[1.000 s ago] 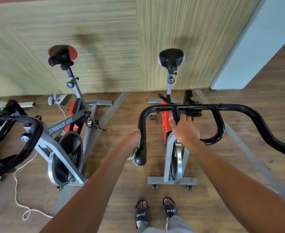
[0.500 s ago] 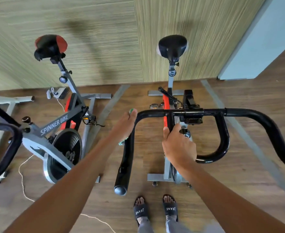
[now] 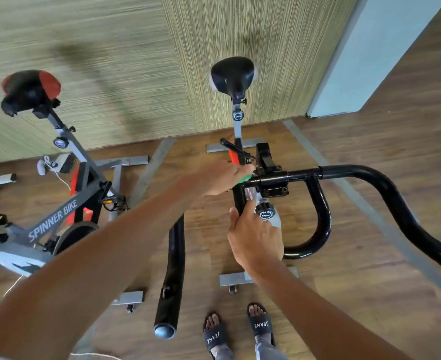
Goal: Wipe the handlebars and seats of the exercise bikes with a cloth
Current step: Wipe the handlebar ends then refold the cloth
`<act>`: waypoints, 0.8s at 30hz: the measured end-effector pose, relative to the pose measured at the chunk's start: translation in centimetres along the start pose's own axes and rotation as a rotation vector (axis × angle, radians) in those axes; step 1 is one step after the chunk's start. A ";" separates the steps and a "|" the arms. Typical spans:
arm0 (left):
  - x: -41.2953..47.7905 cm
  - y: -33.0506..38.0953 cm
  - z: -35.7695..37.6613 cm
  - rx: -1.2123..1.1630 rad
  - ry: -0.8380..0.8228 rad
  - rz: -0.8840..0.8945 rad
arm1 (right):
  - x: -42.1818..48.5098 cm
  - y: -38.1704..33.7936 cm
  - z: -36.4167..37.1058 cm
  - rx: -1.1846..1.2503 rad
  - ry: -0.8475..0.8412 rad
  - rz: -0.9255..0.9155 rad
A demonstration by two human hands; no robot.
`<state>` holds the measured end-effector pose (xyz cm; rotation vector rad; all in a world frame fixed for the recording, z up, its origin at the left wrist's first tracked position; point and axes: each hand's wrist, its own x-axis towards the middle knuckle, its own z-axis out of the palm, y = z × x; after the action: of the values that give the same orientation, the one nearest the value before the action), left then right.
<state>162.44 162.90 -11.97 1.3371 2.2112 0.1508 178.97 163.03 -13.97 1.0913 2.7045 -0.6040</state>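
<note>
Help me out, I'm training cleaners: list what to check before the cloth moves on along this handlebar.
1. The cloth is in the left hand: ok, a green edge shows beneath it at the centre clamp.
2. The right hand steadies the bike: ok, it grips the handlebar at its inner loop.
3. Right half of the handlebar unobstructed: ok.
4. The seat wiped: cannot tell.
5. Both feet off the base bar: ok, they stand apart from it.
</note>
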 end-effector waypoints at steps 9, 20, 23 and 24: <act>-4.1 -4.8 3.8 0.364 0.326 0.163 | -0.1 -0.2 -0.4 0.011 -0.010 0.007; -2.9 -1.6 2.8 0.291 0.357 0.204 | 0.1 -0.2 -0.4 0.041 -0.018 0.016; -7.3 -4.3 3.4 0.214 0.289 -0.158 | 0.0 -0.2 -0.5 0.065 -0.028 0.015; -8.6 -4.4 3.7 0.139 0.299 -0.283 | 0.0 -0.2 -0.5 0.083 -0.030 0.017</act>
<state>163.95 152.76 -13.35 1.1120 2.6811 0.0981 178.89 163.12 -13.47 1.1139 2.6643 -0.7299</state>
